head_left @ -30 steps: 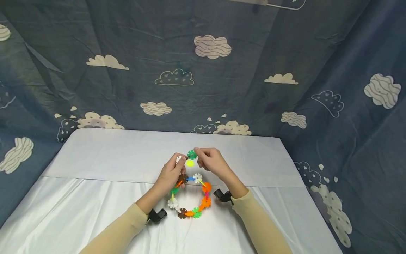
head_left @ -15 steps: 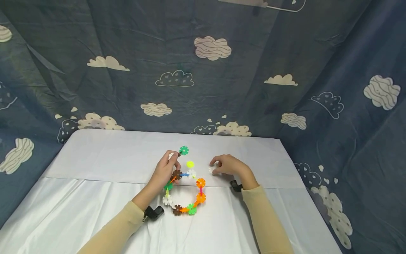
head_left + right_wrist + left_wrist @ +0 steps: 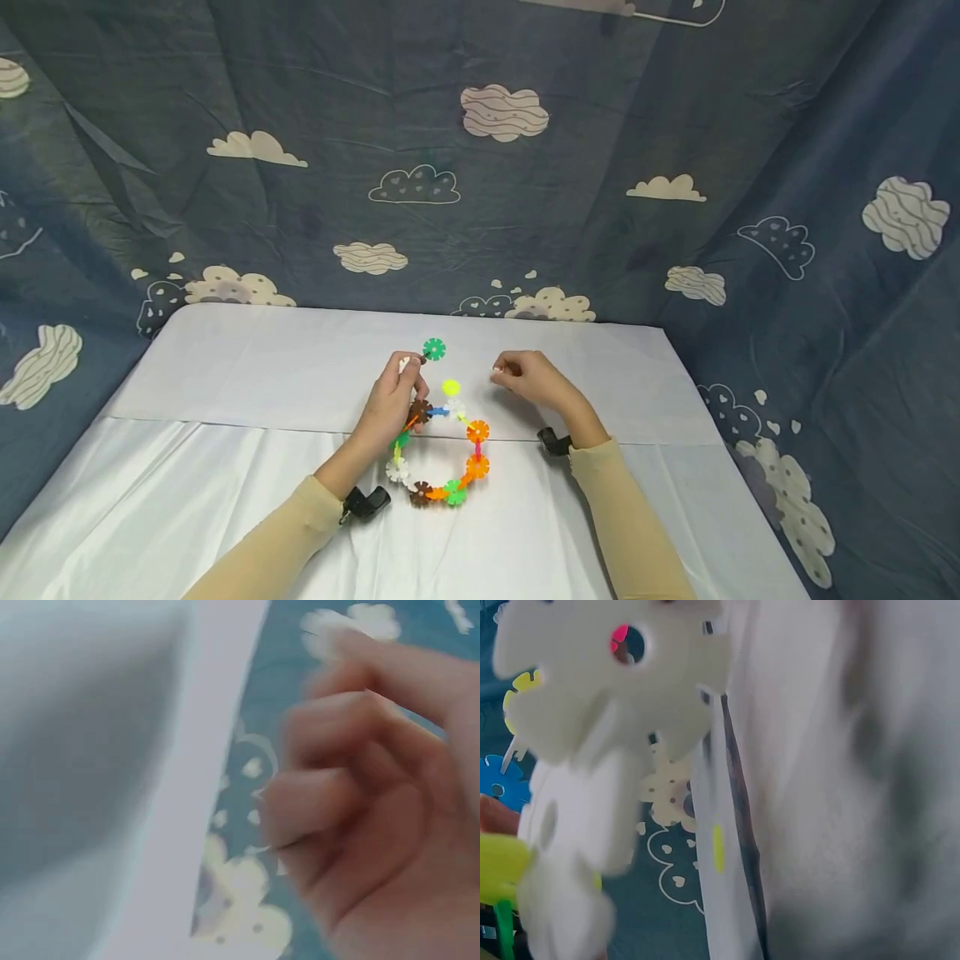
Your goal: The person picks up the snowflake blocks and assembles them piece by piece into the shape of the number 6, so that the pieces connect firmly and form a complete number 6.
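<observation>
In the head view my left hand grips a chain of toothed plastic snowflake discs. A green snowflake disc sticks up past its fingertips, joined to a brown piece at the thumb. Below the hand the chain curves into a ring, with an orange disc on its right side. Close to the left wrist camera, white snowflake discs fill the upper left, and a blue disc shows behind them. Apart to the right, my right hand pinches a small white snowflake disc, mostly hidden by the fingers.
A yellow disc lies on the white-covered table between the hands. Behind the table hangs a dark curtain with a cloud print. Each wrist carries a black camera.
My right hand left the green disc, moved right and down to a white disc on the table, and has lifted it. The left hand with the chain shifted slightly left.
</observation>
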The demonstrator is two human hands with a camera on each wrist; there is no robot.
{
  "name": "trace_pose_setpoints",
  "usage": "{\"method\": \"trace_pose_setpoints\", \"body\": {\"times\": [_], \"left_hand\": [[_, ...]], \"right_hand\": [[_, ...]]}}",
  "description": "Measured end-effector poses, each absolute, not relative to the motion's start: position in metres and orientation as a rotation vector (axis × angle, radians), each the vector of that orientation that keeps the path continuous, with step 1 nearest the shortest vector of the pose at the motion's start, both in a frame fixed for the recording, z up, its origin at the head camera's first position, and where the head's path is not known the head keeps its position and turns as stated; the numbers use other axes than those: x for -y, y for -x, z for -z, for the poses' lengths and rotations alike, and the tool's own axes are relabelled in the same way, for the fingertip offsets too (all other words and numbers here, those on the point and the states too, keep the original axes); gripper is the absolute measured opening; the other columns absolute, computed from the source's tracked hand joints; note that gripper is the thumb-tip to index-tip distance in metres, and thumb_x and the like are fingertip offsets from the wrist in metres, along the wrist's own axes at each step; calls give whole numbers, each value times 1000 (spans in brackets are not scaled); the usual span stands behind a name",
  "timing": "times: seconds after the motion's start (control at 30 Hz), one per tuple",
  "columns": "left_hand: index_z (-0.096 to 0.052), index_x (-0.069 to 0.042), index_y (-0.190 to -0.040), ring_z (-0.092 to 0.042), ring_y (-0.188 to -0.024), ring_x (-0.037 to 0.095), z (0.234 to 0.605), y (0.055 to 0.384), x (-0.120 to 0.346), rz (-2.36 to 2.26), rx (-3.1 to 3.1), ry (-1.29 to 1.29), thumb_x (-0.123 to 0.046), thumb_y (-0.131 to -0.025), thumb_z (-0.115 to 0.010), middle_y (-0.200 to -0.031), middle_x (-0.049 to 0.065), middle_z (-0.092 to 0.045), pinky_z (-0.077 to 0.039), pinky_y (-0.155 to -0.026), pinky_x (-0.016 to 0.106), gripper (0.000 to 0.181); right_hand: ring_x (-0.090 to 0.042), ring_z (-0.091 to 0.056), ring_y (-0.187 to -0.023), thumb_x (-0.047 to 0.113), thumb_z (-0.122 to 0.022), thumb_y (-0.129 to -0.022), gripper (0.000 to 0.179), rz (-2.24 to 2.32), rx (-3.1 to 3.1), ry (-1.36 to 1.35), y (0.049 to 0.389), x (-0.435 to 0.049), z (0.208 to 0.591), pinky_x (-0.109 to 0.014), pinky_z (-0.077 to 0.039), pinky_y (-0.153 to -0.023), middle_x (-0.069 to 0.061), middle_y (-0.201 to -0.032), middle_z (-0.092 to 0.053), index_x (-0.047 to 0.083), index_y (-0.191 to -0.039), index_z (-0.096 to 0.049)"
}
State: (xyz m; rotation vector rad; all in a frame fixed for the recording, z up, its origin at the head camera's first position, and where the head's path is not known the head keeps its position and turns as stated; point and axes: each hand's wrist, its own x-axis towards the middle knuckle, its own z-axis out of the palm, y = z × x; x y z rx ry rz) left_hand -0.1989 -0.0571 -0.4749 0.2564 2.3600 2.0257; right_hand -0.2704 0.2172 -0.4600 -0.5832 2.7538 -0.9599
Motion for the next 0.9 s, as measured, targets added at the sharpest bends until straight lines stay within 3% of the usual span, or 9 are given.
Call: {"method": "trace_pose_setpoints", "body": {"times": [0.27,0.63,0.9], "left_hand": [[-51,-19,-129,-45,-54,16,471,195,55,-2048,-2293,-242,-51,-115,-32,-87,5,-56,-45,-49,24,39],[-51,-17,-126,-49,-55,18,464,189,48,-2092,-2134,-167,-52,-115,-34,-86,4,-52,-52,-46,27,40],[-50,-18,-124,-50,-51,18,463,189,48,-2062,-2180,-200,-49,-116,-34,-85,4,-51,-52,-45,29,36]], "right_hand": [[-25,-62,-60,15,-75,-100,7,1522,-2785,835,248,-190,435,-24,-51,-53,-11,-81,-75,8,-98,-76],[-31,-63,-57,10,-74,-100,6,1547,-2827,938,236,-174,434,-22,-51,-52,-8,-79,-75,6,-96,-74],[-11,-57,-56,10,-77,-98,4,1339,-3011,1140,233,-172,428,-21,-49,-51,-1,-75,-72,6,-98,-77]]}}
